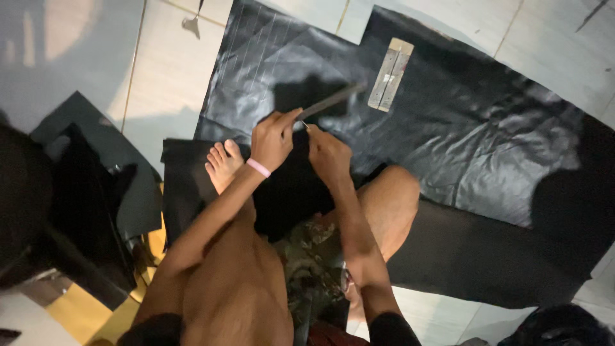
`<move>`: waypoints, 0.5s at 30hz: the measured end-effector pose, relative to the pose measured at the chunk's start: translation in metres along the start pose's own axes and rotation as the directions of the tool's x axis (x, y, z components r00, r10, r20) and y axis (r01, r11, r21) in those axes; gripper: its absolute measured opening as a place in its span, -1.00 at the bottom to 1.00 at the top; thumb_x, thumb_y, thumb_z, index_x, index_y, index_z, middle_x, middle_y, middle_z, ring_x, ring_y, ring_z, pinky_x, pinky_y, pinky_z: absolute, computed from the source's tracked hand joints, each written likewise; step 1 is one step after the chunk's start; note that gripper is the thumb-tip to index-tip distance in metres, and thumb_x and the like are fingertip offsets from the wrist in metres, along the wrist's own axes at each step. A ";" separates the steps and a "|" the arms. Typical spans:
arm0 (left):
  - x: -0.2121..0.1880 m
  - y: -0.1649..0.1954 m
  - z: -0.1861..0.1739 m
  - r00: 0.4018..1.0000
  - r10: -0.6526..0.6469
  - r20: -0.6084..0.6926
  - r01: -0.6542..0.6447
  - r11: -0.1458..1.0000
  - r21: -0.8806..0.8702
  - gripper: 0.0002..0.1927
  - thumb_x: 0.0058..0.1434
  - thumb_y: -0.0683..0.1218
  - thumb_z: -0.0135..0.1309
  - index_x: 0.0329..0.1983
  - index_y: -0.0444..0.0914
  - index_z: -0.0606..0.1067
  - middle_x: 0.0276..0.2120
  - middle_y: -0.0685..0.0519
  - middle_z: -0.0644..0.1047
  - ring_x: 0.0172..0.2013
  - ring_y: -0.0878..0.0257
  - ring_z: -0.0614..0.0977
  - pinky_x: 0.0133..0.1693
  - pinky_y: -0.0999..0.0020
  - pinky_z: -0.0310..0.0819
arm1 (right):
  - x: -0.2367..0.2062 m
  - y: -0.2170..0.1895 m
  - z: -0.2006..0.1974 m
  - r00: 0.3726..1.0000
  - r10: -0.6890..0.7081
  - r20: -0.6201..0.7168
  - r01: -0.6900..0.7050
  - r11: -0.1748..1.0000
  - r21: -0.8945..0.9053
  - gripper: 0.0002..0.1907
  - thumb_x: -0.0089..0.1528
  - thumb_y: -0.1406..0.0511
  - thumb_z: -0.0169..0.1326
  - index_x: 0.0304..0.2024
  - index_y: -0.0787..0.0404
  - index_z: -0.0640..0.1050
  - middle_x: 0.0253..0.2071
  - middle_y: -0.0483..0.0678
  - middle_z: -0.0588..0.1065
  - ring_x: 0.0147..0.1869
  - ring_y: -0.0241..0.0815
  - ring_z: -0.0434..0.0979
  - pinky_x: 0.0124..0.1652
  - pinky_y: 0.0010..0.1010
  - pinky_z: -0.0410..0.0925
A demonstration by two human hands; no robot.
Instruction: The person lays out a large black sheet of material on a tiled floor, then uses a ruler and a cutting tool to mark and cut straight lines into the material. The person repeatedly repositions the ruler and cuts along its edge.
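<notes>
My left hand (pixel 274 138), with a pink band on its wrist, grips the near end of a long flat metal ruler (pixel 330 101) that slants up to the right over a large shiny black sheet (pixel 461 134) spread on the floor. My right hand (pixel 325 154) is closed beside it, and a small thin tool tip (pixel 304 124) seems to show at its fingertips, though it is too small to name. Both hands hover over a dark piece of material (pixel 288 186) resting on my lap. My bare foot (pixel 224 165) lies just left of the hands.
A short pale wooden block (pixel 391 74) lies on the black sheet beyond the ruler. Dark cut pieces (pixel 96 166) are piled at the left on the white tiled floor (pixel 173 64). A dark bundle (pixel 564 327) sits at the bottom right corner.
</notes>
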State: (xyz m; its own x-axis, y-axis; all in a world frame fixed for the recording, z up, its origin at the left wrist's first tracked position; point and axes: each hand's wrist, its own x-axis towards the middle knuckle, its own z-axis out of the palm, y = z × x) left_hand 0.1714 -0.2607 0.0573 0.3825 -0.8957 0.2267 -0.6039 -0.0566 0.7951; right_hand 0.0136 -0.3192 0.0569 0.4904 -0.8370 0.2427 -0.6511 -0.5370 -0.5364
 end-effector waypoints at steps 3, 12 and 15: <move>0.000 -0.001 0.000 1.000 0.017 0.019 -0.017 0.999 -0.040 -0.63 0.22 -0.31 0.03 0.07 -0.23 0.60 -0.33 -0.13 0.57 -0.35 -0.09 0.62 -0.29 0.06 0.53 | 0.002 0.003 -0.003 0.996 0.081 -0.041 -0.082 0.996 -0.020 -0.87 0.31 0.36 0.11 -0.18 0.15 0.68 -0.37 0.07 0.59 -0.35 0.03 0.62 -0.34 -0.21 0.45; 0.000 0.000 -0.005 0.997 0.006 0.071 -0.007 1.000 0.019 -0.62 0.20 -0.32 -0.01 0.06 -0.22 0.59 -0.28 -0.15 0.58 -0.31 -0.15 0.61 -0.26 0.02 0.51 | -0.004 0.016 0.005 0.991 -0.007 0.131 0.023 0.992 -0.124 -0.86 0.32 0.35 0.09 -0.19 0.12 0.68 -0.34 0.03 0.62 -0.33 0.03 0.64 -0.34 -0.17 0.45; 0.001 -0.004 -0.002 0.998 0.031 0.052 -0.032 0.999 0.010 -0.63 0.21 -0.31 -0.01 0.03 -0.21 0.60 -0.27 -0.14 0.59 -0.30 -0.14 0.62 -0.26 0.02 0.52 | -0.007 0.019 0.008 0.998 -0.014 0.069 0.019 0.997 -0.072 -0.83 0.27 0.35 0.09 -0.17 0.08 0.70 -0.34 0.03 0.62 -0.33 0.04 0.64 -0.32 -0.17 0.46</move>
State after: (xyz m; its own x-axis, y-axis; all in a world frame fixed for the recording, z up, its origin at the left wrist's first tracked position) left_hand 0.1757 -0.2608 0.0550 0.3266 -0.9186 0.2223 -0.6227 -0.0323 0.7818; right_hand 0.0027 -0.3226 0.0386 0.5384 -0.8200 0.1942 -0.6817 -0.5593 -0.4716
